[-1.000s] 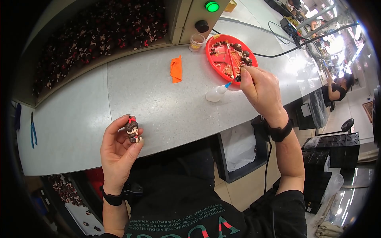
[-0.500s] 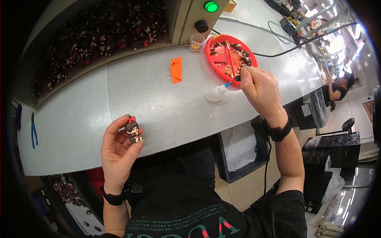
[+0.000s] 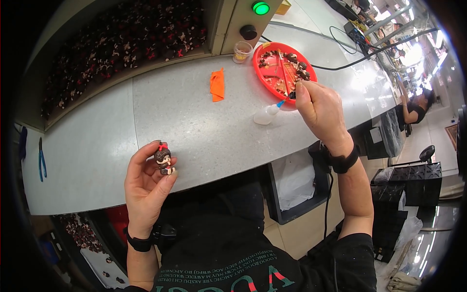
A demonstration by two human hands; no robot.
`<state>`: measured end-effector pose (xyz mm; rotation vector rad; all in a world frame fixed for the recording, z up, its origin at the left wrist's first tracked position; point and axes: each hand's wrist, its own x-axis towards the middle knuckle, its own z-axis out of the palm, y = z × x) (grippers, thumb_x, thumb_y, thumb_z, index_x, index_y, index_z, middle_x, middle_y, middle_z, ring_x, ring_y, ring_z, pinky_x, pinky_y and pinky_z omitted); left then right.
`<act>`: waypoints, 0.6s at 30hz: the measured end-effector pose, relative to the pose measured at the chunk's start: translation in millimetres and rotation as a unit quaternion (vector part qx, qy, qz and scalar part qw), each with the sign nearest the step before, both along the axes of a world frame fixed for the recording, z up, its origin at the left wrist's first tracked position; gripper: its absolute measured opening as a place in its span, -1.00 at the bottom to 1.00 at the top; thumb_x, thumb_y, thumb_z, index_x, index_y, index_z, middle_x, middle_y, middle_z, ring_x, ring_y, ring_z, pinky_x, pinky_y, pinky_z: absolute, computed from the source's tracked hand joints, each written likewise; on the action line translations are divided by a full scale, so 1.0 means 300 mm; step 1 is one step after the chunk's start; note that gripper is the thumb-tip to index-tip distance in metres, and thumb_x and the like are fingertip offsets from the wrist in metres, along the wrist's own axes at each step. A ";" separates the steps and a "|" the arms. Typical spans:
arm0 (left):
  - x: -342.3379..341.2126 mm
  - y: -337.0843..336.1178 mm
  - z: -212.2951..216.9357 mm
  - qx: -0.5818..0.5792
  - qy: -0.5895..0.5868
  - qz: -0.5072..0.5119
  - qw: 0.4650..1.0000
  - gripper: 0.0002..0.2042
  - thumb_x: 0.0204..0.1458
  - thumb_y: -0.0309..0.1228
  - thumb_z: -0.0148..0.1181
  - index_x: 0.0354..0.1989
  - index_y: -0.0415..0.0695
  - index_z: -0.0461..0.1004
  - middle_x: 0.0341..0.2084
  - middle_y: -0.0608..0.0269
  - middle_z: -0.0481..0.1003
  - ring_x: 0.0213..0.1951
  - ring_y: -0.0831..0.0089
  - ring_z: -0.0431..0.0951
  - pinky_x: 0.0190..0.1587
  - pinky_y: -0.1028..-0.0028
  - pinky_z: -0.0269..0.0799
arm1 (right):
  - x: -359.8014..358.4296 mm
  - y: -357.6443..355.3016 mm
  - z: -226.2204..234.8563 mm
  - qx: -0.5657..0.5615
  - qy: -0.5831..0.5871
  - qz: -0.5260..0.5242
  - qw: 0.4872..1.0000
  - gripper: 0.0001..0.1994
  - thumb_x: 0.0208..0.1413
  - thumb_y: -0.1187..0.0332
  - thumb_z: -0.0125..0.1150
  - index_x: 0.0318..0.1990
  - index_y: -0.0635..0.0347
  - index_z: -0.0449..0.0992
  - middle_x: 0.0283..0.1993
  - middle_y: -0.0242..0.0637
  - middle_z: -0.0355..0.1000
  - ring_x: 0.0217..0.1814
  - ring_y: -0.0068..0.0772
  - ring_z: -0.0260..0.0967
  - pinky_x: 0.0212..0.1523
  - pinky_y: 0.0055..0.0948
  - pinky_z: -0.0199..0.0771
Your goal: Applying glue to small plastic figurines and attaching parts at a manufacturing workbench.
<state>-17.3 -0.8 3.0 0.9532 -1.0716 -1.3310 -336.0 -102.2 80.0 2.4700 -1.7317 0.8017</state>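
Pinched between the thumb and fingers of a worker's left hand (image 3: 147, 187), a small dark-haired figurine (image 3: 163, 159) with a red bow sits upright at the near edge of a grey tabletop (image 3: 185, 121), facing the camera. The right hand (image 3: 322, 109) is curled with the thumb against the bent fingers at the near rim of a round, divided red tray (image 3: 273, 72) of small parts; the fingers' inner side is hidden, so whether they hold anything cannot be told. Just left of that hand stands a white squeeze bottle (image 3: 265, 116), its blue tip near the tray's rim. A wide stretch of bare surface opens between the two hands, running back to an orange scrap (image 3: 217, 85) and a clear cup (image 3: 242, 52) beside the tray. Along the far left edge, a heap of dark parts (image 3: 126, 39) fills a framed bay; blue-handled pliers (image 3: 42, 160) lie near the table's left end. Below the near edge, a dark crate (image 3: 299, 212) holds plastic sheeting.
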 end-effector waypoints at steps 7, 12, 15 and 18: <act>0.001 -0.001 -0.001 0.001 -0.005 0.001 1.000 -0.46 -0.01 -0.69 0.18 0.19 -0.24 0.21 0.04 0.16 0.36 0.01 0.44 0.46 0.08 0.46 0.41 | 0.001 0.002 -0.005 0.003 0.003 0.000 1.000 -0.62 0.15 0.19 0.02 -0.63 0.24 0.36 -0.67 -0.13 0.26 -0.62 -0.09 0.25 -0.56 -0.24 0.23; 0.000 0.000 0.001 -0.005 0.001 -0.003 1.000 -0.46 -0.02 -0.70 0.18 0.18 -0.24 0.22 0.04 0.16 0.36 0.01 0.43 0.47 0.08 0.46 0.41 | 0.001 0.002 -0.007 -0.004 0.000 0.002 1.000 -0.62 0.15 0.19 0.02 -0.64 0.24 0.36 -0.66 -0.12 0.26 -0.61 -0.08 0.25 -0.56 -0.23 0.23; -0.001 0.000 0.002 -0.004 0.001 -0.002 1.000 -0.46 -0.02 -0.70 0.18 0.18 -0.24 0.22 0.03 0.17 0.36 0.00 0.44 0.47 0.08 0.46 0.41 | 0.000 0.004 -0.002 -0.004 0.000 0.000 1.000 -0.62 0.15 0.19 0.02 -0.64 0.24 0.35 -0.66 -0.12 0.26 -0.62 -0.08 0.25 -0.57 -0.24 0.22; -0.002 -0.001 0.002 -0.007 0.000 -0.002 1.000 -0.46 -0.02 -0.70 0.18 0.18 -0.24 0.22 0.03 0.17 0.37 0.00 0.44 0.47 0.08 0.47 0.41 | 0.001 0.005 0.003 0.000 0.003 -0.006 1.000 -0.62 0.15 0.20 0.03 -0.64 0.24 0.35 -0.67 -0.13 0.25 -0.63 -0.09 0.24 -0.57 -0.25 0.22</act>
